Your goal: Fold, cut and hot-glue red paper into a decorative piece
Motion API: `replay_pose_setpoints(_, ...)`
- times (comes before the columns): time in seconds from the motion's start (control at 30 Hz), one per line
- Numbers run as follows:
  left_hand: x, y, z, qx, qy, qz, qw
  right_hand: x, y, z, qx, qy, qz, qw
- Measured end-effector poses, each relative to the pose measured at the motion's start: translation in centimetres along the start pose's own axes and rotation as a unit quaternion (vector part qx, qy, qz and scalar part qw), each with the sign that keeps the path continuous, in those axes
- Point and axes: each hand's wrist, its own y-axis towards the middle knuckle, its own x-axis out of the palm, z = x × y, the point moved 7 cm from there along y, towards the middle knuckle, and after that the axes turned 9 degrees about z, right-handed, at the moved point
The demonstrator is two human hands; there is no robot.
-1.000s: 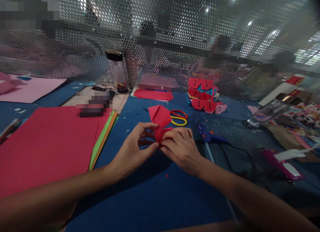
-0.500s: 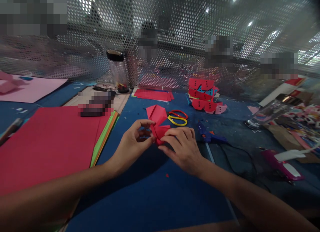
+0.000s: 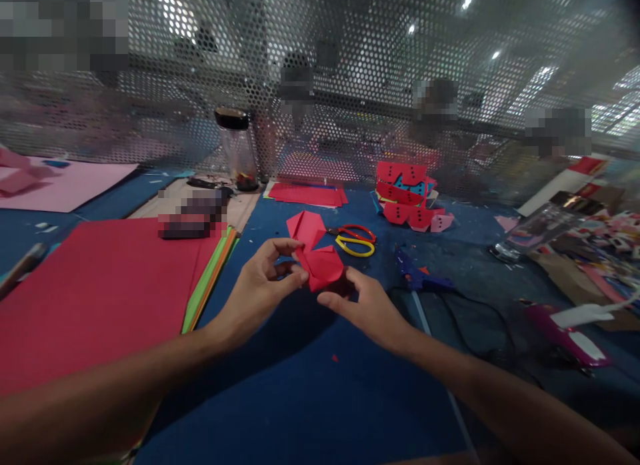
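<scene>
A folded red paper piece point(image 3: 324, 267) with two fan-like lobes is held above the blue tabletop. My left hand point(image 3: 263, 281) pinches its left side between thumb and fingers, near the narrow middle. At the lower right lobe, my right hand point(image 3: 370, 305) has its fingers curled against and partly behind the paper. The right thumb lies just under the lobe, and some right fingertips are hidden. Just beyond the paper lie scissors point(image 3: 356, 240) with one red and one yellow handle loop.
Red sheets point(image 3: 100, 285) stack at left beside a phone point(image 3: 197, 215). A lidded jar point(image 3: 239, 151) stands by the perforated metal screen point(image 3: 345, 65). Dotted red paper pieces point(image 3: 404, 195) pile at the back. A blue glue gun point(image 3: 423, 271) with its cord lies right, near a tilted glass bottle point(image 3: 545, 225).
My right fingers have moved from the front of the red paper to its right edge and behind it. The lower lobe now shows more fully and looks more spread.
</scene>
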Motion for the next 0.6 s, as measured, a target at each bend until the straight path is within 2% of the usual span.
replay_pose_setpoints(0.07, 0.22, -0.15, -0.11, -0.003, -0.005, -0.01, 1.0, 0.39, -0.12, -0.03, 0.015, 0.012, -0.02, 1.0)
replay_pose_setpoints(0.27, 0.53, -0.49, -0.09, -0.004, 0.004, -0.017, 1.0, 0.81, -0.02, 0.78, 0.043, 0.056, -0.018, 0.997)
replay_pose_setpoints(0.6, -0.21, -0.12, -0.32, 0.012, 0.029, 0.01, 0.999, 0.98, 0.11, 0.76, 0.029, 0.064, -0.024, 0.997)
